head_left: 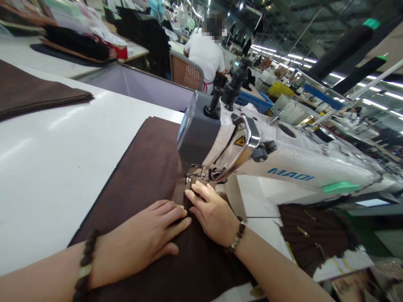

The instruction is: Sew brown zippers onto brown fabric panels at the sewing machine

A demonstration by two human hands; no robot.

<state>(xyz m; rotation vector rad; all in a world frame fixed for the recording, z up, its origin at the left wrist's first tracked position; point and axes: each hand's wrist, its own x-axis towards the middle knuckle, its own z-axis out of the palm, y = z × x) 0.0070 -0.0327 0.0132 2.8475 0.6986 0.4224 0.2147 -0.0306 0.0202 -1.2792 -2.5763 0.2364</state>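
Note:
Dark brown fabric (135,176) lies flat on the white table and runs under the presser foot (189,179) of a sewing machine (273,155). My left hand (141,239) rests palm down on the fabric, fingers stretched forward and thumb out to the side. Just before the presser foot, my right hand (214,212) presses on the cloth with its fingers spread. The fingertips of both hands come close together along a folded or seamed strip. Neither hand grips anything. The needle cannot be made out clearly.
More brown fabric (34,90) lies at the left on the white tabletop (40,180). Right of the machine, dark cloth (311,235) carries several small metal pieces. Beyond the table, a person in white (204,54) sits by a brown chair (185,71) and a blue crate (252,99).

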